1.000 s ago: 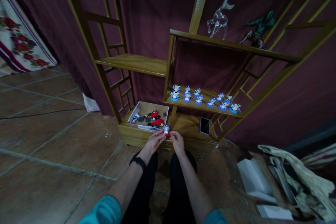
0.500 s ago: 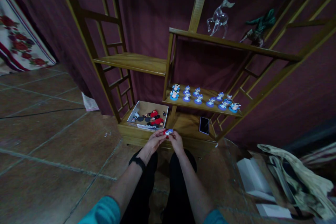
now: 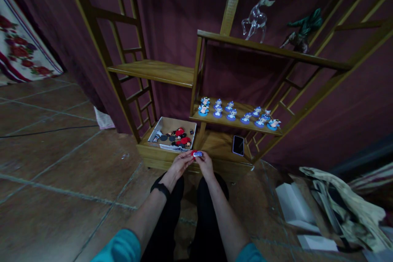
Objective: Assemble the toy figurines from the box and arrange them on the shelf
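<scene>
Monitoring remotely, I see left hand [image 3: 180,164] and right hand [image 3: 206,166] fingertips pinching the small, sideways, plastic-looking blue-white-red figurine [image 3: 198,154], four o'clock from the open white cardboard box [image 3: 179,121]; uneven finger pressure could drop it.

There are eleven shelved figurines [image 3: 231,114], one held figurine [image 3: 198,154], two hands [image 3: 179,163], one box [image 3: 172,122] and one phone [image 3: 238,145].

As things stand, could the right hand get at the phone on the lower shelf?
Probably yes: the phone lies to the right of the right hand, with nothing visible between them, though that hand is occupied with the small figurine.
</scene>
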A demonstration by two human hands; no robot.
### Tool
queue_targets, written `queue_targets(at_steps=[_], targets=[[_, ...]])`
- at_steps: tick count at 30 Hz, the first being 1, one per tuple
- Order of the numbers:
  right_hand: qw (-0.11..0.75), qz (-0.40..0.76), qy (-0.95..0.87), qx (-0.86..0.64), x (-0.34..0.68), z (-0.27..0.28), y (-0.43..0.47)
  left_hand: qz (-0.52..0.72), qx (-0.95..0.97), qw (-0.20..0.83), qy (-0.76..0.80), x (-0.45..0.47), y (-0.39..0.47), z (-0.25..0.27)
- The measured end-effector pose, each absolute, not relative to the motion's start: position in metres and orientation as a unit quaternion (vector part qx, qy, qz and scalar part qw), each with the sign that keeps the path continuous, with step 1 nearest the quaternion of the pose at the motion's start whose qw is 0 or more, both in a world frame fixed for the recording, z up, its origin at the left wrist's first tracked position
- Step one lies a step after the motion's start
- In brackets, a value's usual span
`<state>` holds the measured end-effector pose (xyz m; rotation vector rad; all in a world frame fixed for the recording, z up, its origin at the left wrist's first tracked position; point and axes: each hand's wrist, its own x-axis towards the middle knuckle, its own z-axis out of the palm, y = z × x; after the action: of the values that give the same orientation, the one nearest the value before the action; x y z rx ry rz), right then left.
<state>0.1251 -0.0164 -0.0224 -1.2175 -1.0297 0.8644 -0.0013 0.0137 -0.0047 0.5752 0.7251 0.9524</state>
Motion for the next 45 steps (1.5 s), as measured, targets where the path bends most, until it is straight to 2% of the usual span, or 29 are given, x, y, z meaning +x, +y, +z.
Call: queue_targets(at_steps=[21, 45], targets=[[0.618, 0.361, -0.438, -0.544, 0.1257, -0.02, -0.0201, 0.445, 0.27, 0.773, 0.363, -0.0012, 0.0147, -0.0083], [0.623, 0.443, -0.392, -0.512, 0.1295, -0.0186, -0.0201, 0.43, 0.275, 0.77, 0.382, 0.0011, 0.0142, -0.0038]])
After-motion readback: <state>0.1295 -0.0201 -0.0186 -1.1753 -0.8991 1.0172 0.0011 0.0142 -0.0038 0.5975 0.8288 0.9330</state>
